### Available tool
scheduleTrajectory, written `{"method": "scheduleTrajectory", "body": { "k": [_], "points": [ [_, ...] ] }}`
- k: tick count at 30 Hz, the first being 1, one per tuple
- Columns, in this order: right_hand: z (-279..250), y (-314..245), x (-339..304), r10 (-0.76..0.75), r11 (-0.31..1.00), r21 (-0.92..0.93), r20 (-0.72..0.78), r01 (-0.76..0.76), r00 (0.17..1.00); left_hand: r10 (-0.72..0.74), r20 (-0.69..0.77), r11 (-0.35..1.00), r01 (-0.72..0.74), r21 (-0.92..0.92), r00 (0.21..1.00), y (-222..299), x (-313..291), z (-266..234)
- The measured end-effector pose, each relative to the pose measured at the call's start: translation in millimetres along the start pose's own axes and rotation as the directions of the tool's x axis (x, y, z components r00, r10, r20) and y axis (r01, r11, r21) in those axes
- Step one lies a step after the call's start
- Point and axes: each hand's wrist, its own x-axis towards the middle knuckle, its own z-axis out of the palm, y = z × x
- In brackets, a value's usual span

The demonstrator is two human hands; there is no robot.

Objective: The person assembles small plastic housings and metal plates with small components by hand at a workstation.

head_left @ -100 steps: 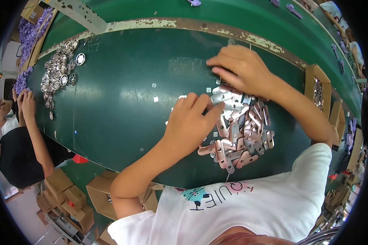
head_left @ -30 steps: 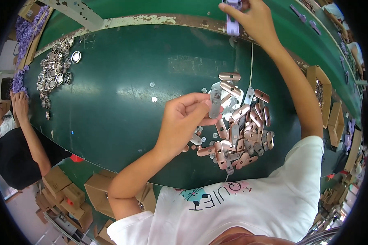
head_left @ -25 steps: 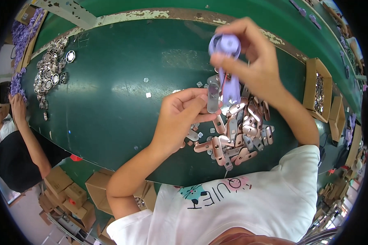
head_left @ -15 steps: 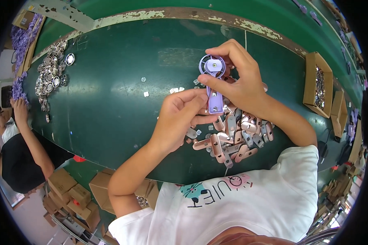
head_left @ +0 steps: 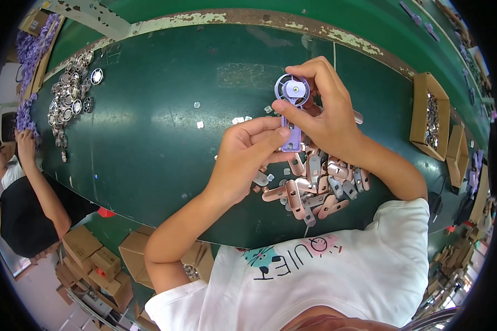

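Both hands hold a purple handheld fan housing (head_left: 294,90), its round ring up and its short handle pointing toward me. My left hand (head_left: 240,154) pinches the handle, thumb pressed on its inner side and fingers beneath. At the ring, my right hand (head_left: 332,107) grips the right edge, with the thumb lying across the neck. The thumb partly covers the handle's inside, so small parts there are hard to make out. Just below my hands lies a heap of rose-gold and grey oblong covers (head_left: 294,199), partly hidden by my right wrist.
Small clear pieces (head_left: 200,125) are scattered left of my hands on the green table (head_left: 154,71). A pile of round silver rings (head_left: 66,105) sits at the far left, near a co-worker's arm (head_left: 44,187). Cardboard boxes of small parts (head_left: 414,118) stand at the right edge.
My left thumb has shifted up and right, farther over the handle. The housing has moved very slightly to the right in view; both hands keep their grip.
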Motion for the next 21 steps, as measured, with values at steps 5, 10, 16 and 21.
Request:
{"method": "scheduleTrajectory", "body": {
  "k": [5, 10, 16, 21],
  "points": [
    [-1.3, -1.8, -0.7, -0.045, 0.998, -0.038, -0.007, 0.045, 0.999, 0.028, -0.009, 1.0, -0.028, -0.001, 1.0, -1.0, -2.2, 0.8],
    [-2.0, 0.6, -5.6, -0.008, 1.0, 0.027, 0.017, 0.007, 1.0, 0.012, 0.003, 1.0, -0.012, 0.004, 1.0, -1.2, -5.7, 1.9],
    [-3.0, -2.1, -0.9, 0.255, 0.84, 0.427, 0.232, -0.334, 0.939, 0.165, 0.004, 0.975, -0.163, 0.153, 0.986, -10.8, -4.8, 3.5],
    [-29.5, -9.6, 27.0, 0.384, 0.565, 0.498, 0.548, -0.659, 0.743, 0.401, 0.08, 0.758, -0.379, 0.531, 0.913, -13.2, 6.3, -1.6]
  ]
}}
